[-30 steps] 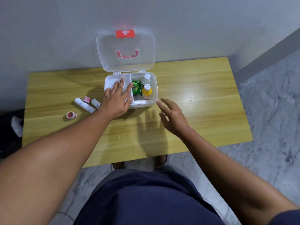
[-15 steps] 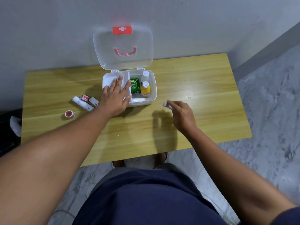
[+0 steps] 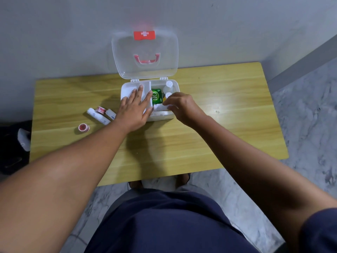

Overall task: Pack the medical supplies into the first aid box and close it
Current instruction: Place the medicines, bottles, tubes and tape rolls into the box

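The white first aid box (image 3: 175, 84) stands open on the wooden table, its clear lid (image 3: 145, 55) leaning against the wall. Inside lie a green packet (image 3: 156, 96), a clear bottle (image 3: 168, 85) and a yellow bottle, mostly hidden by my right hand. My left hand (image 3: 135, 108) lies flat, fingers spread, on the box's white inner tray (image 3: 131, 88). My right hand (image 3: 179, 105) is over the box's front right part, fingers pinched on a small white item (image 3: 168, 106). Left of the box lie two white bandage rolls (image 3: 97, 115), (image 3: 111, 114) and two red-and-white tape rolls (image 3: 100, 110), (image 3: 83, 127).
The yellow wooden table (image 3: 218, 125) stands against a grey wall. A marble floor (image 3: 310, 115) lies to the right and in front. A dark object with a white part (image 3: 23, 137) sits on the floor at the left.
My right hand picked a small white item off the table right of the box and carried it left over the box's front. My left hand stayed on the tray.
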